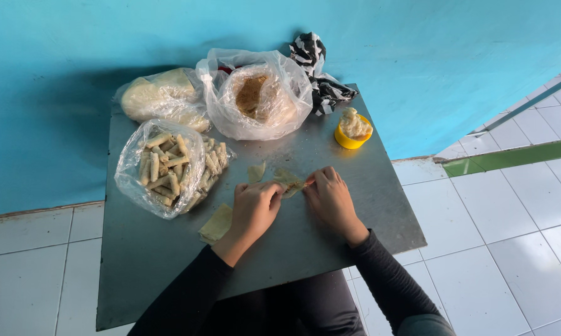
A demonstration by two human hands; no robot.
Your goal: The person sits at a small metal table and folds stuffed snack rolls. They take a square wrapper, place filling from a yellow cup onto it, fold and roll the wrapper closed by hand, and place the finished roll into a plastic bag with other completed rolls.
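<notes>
- Rolling step – left hand (254,208) and right hand (331,198) pinched together on a filled wrapper (290,182) at mid-table (367,205).
- Next, likely: tight even tuck, sealing paste from yellow cup (353,135).

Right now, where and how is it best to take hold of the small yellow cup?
Probably grip the small yellow cup by its round side wall, from the person's right. It stands upright, heaped with pale paste, and the striped bag crowds the back.
</notes>
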